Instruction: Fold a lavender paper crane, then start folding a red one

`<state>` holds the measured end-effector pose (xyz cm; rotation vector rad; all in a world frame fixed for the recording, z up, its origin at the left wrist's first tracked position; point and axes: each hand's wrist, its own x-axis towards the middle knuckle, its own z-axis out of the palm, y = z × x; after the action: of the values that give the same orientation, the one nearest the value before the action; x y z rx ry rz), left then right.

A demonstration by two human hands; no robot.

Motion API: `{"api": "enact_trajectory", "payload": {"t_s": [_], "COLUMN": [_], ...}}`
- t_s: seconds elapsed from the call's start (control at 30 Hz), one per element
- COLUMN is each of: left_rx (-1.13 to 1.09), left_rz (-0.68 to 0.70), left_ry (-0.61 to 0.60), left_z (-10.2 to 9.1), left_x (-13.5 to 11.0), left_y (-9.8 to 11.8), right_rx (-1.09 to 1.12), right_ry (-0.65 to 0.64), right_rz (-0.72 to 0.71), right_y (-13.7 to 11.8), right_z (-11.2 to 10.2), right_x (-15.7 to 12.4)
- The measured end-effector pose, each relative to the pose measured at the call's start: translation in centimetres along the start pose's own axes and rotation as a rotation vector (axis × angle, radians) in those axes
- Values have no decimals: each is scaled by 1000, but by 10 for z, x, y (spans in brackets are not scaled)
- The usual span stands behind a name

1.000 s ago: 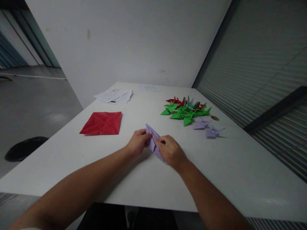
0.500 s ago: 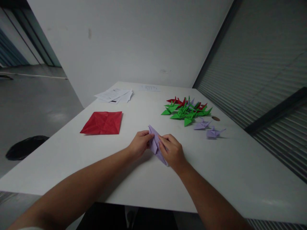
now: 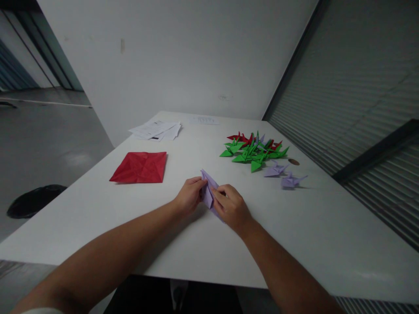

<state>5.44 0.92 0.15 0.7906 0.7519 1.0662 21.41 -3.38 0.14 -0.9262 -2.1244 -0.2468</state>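
Lilac folded paper [image 3: 207, 199], over the near part of the surface [image 3: 196, 257]: we are pinching its left side with the left hand [image 3: 190, 195], its right with the right hand [image 3: 233, 206], ideally keeping layers aligned.

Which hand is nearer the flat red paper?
Left. The left hand, on the purple paper, is just to the right of the red paper and nearer the person; the right hand is farther right.
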Motion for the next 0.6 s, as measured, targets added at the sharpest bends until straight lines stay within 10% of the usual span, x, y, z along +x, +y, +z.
{"api": "enact_trajectory", "payload": {"t_s": [0.6], "left_rx": [59], "left_rz": [-68], "left_ry": [-106], "left_z": [-7], "left_x": [2], "left_y": [10], "right_rx": [109], "right_ry": [-34], "right_rz": [10], "right_y": [8], "right_z": [-4], "right_x": [-2]}}
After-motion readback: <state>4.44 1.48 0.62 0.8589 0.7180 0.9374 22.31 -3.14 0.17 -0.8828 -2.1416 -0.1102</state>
